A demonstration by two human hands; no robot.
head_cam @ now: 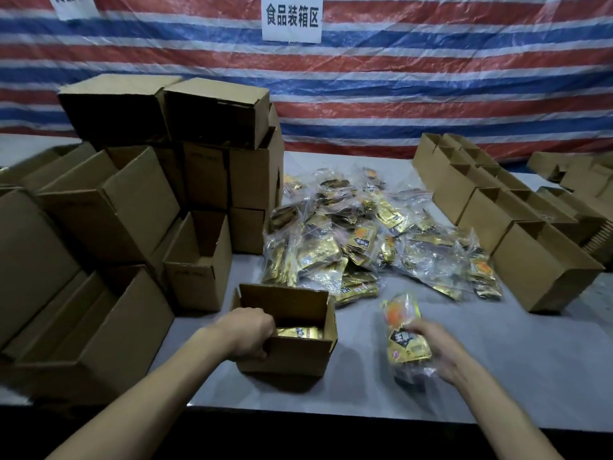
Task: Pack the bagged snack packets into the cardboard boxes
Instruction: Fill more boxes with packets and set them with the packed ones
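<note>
An open cardboard box (292, 356) stands on the table near the front edge, with a gold snack bag (300, 333) lying inside it. My left hand (248, 335) grips the box's left wall, fingers curled over the rim. To the right of the box, my right hand (438, 350) holds a clear bag of gold snack packets (406, 340) just above the table. A heap of bagged snack packets (361, 240) lies behind the box in the middle of the table.
Stacked cardboard boxes (132, 200) fill the left side, some open, some shut. A row of open boxes (507, 210) runs along the right. The grey table (497, 376) ends at a front edge near me. A striped tarp (398, 88) with a paper sign hangs behind.
</note>
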